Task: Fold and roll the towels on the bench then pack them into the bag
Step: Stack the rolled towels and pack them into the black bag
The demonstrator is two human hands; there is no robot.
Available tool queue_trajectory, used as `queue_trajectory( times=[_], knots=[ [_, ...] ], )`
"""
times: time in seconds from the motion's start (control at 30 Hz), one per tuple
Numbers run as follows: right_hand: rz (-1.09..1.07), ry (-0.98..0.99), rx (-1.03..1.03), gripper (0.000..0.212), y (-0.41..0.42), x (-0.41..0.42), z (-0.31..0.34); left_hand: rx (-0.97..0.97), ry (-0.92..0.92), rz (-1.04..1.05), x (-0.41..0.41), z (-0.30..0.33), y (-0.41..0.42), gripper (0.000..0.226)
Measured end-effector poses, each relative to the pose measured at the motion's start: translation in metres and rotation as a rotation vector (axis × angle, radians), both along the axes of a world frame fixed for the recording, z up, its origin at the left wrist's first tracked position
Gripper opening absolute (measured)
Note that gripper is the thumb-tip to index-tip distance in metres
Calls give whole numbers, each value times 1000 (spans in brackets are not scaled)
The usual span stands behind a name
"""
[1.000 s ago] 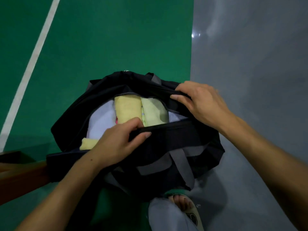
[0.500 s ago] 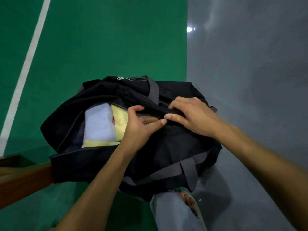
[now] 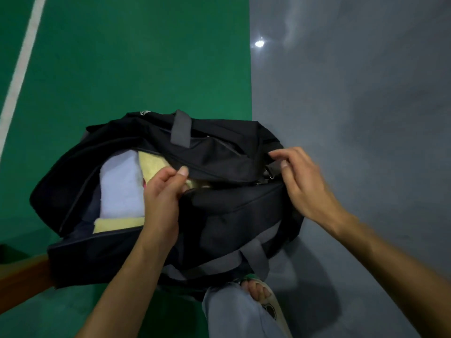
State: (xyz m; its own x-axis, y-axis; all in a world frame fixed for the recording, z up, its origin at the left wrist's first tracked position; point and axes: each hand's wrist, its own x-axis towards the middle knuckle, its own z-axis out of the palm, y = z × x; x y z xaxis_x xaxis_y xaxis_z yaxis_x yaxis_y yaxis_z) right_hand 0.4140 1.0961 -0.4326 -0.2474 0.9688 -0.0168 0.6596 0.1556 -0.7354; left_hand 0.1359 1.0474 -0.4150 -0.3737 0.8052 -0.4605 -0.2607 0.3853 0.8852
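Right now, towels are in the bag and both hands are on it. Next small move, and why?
Probably draw the left hand leftward along the opening, closing it. The bag looks shut right of that hand, the white towel and yellow towel still show, and the right hand holds the end strap.

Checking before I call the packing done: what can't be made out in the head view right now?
- Towels under the bag flap: hidden past the white towel and yellow towel.
- Zipper pull: covered by the left hand.
- Right hand grip at the strap ring: motion-blurred.
- Bench: cut off at the left edge.
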Motion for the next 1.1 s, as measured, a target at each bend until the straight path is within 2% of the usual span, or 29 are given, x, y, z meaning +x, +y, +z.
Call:
queue_trajectory(
  times=[0.13, 0.3, 0.4, 0.7, 0.83, 0.97, 1.1],
  knots=[
    [1, 191, -339, 34, -3, 2, -8, 0, 123, 46, -12, -10, -20, 25],
    [70, 246, -688, 26, 13, 8, -13, -11, 227, 24, -17, -13, -28, 25],
    [177, 203, -642, 25, 18, 8, -10, -5, 241, 4, -17, -9, -27, 24],
    [399, -222, -387, 13, 17, -10, -27, 8, 243, -19, -14, -3, -31, 21],
    [443, -214, -494, 15, 20, -13, -24, -4, 285, -35, -11, -7, -30, 19],
    [603, -248, -496, 6, 25, -16, -17, -16, 278, -43, -4, -7, -31, 27],
    [551, -218, -490, 4, 27, -4, 7, -21, 324, -46, 0, -3, -33, 22]
  ],
)
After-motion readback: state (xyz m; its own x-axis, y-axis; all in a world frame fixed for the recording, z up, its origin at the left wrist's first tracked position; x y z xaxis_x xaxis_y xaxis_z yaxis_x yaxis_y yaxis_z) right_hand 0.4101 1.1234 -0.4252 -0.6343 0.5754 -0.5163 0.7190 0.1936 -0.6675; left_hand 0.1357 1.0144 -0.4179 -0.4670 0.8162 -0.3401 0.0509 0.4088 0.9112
